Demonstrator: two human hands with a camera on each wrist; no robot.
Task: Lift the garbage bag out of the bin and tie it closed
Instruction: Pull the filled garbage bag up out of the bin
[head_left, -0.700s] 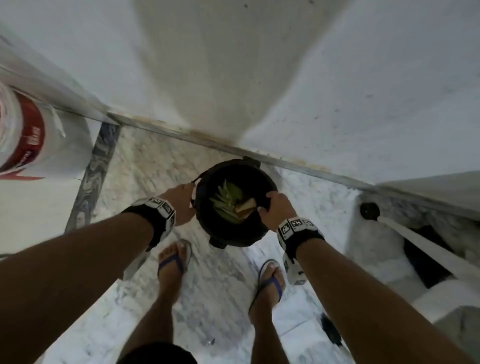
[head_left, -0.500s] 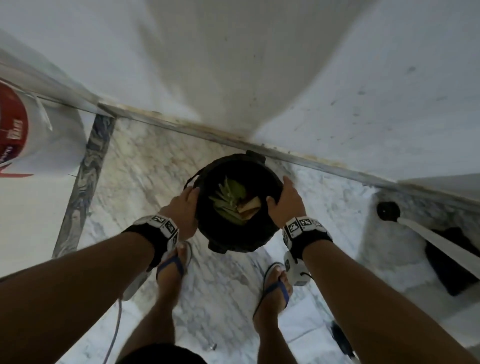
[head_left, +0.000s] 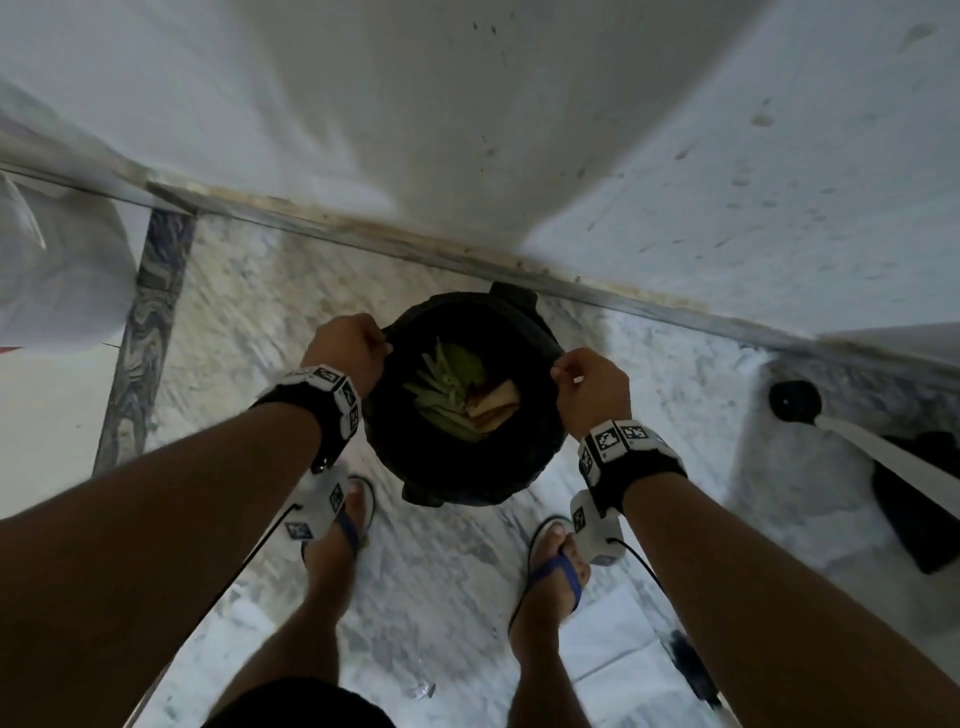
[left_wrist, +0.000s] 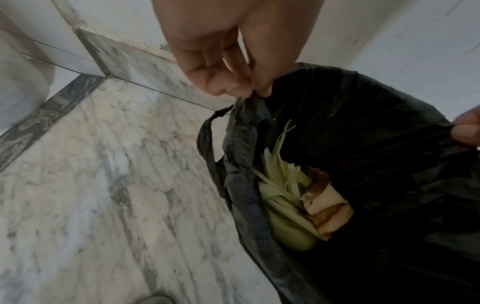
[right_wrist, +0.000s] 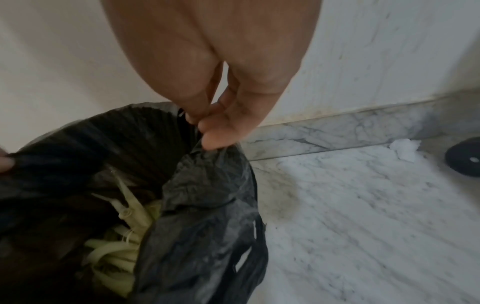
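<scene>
Your left hand (head_left: 347, 347) pinches the bag (head_left: 524, 415) at the left edge of its mouth; in the left wrist view, the fingers (left_wrist: 223, 86) curl tight and nip a fold of black plastic at the centre top of the frame. Your right hand (head_left: 589, 387) has the same kind of grip on the opposite edge, and the right wrist view shows its fingertips (right_wrist: 213, 142) closed on a crumpled flap near the middle of the frame. Between the two grips the mouth is stretched open.

The bag sits at the centre of the head view, and its lower part hides whatever is left of the bin, so you cannot tell how far it is out. A loop handle (left_wrist: 205, 142) hangs slack below your left grip. Inside lie pale green peelings (head_left: 447, 389) and a tan scrap (head_left: 493, 405).

The bag is over a marble floor (head_left: 260, 338), just in front of the skirting (head_left: 623, 299) under a white wall (head_left: 727, 156). Your feet in blue-strapped sandals (head_left: 558, 571) stand below it in the frame. A black round object (head_left: 795, 401) lies at the right edge.
</scene>
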